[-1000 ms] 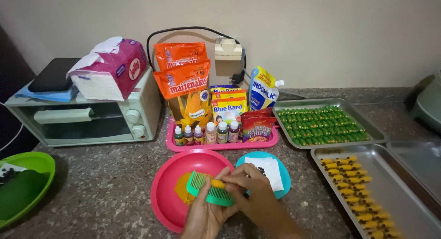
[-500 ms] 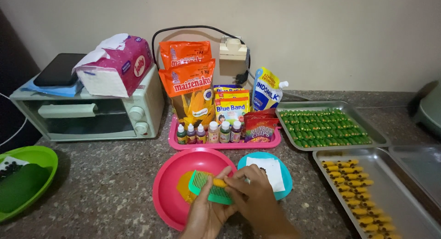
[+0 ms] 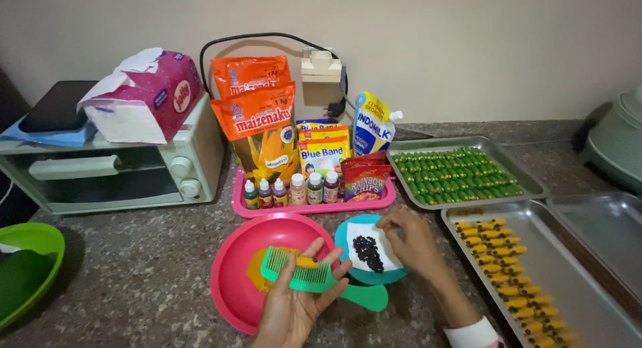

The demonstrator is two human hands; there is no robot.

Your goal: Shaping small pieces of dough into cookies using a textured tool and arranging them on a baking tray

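While one steel tray [image 3: 468, 187] already lies packed with small green ridged pieces and a second tray [image 3: 568, 281] carries a long double row of yellow ones with much bare metal left, the work looks roughly midway. The left hand [image 3: 294, 308] cups a green plastic comb [image 3: 301, 273] with a soft yellow dough lump [image 3: 306, 262] on its teeth, above the glossy pink bowl [image 3: 231, 281]. The right hand [image 3: 411, 244], fingers pinched, rests at the paper of dark chips on the teal plate [image 3: 348, 238]; whether it grips a chip cannot be told.

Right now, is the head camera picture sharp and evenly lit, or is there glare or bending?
Head view: soft, even light; the left hand holding the green comb is sharp, the right hand too. Mild sheen on the steel tray, faint shadows under the pink bowl, edges bow slightly.
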